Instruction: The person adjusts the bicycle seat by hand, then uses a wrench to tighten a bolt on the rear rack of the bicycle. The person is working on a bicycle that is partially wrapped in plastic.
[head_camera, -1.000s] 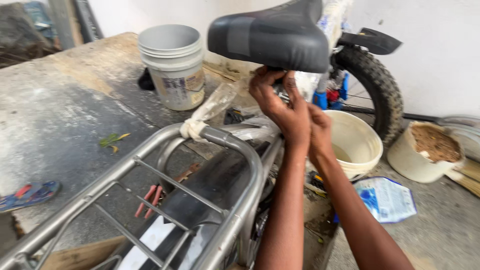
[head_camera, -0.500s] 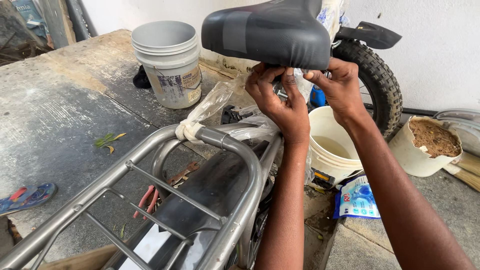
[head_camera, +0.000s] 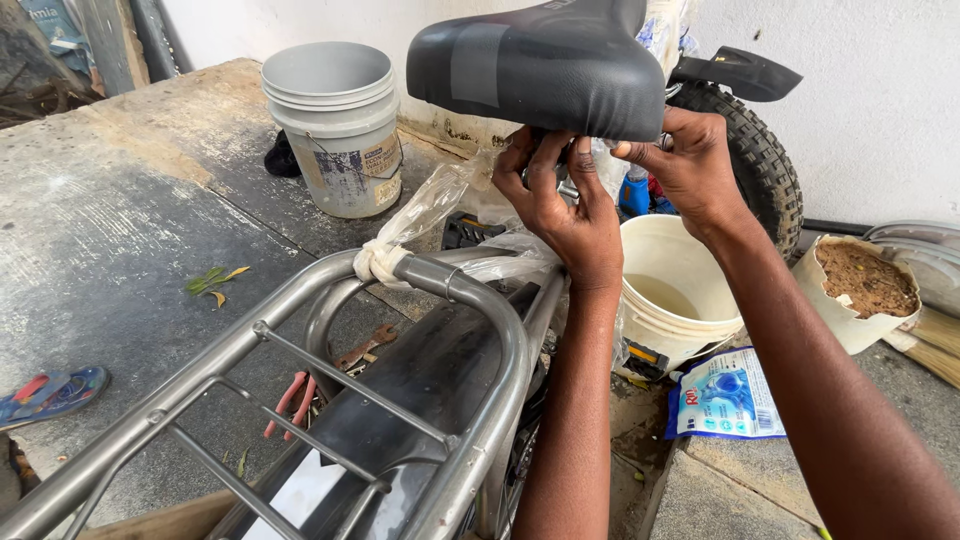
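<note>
A black bicycle saddle (head_camera: 545, 62) rises in the middle of the head view. My left hand (head_camera: 560, 205) reaches up under its rear edge, fingers curled around something below the saddle that I cannot make out. My right hand (head_camera: 690, 165) is beside it, thumb and fingers pressed against the saddle's underside at the right. A clear plastic sheet (head_camera: 440, 205) is tied to the silver rear rack (head_camera: 330, 330) and stretches up toward the hands. Below the rack lies the black rear mudguard (head_camera: 420, 390).
Stacked grey buckets (head_camera: 338, 125) stand on the concrete at the back left. A cream bucket with liquid (head_camera: 680, 290) sits under my arms, a knobbly tyre (head_camera: 760, 165) behind it. Red-handled pliers (head_camera: 290, 400), a blue packet (head_camera: 725, 395), a sandal (head_camera: 50, 392) and a pot of brown material (head_camera: 865, 290) lie around.
My right hand has shifted from behind the left hand out to the right side of the saddle's underside. The left hand stays under the saddle. The view has moved slightly.
</note>
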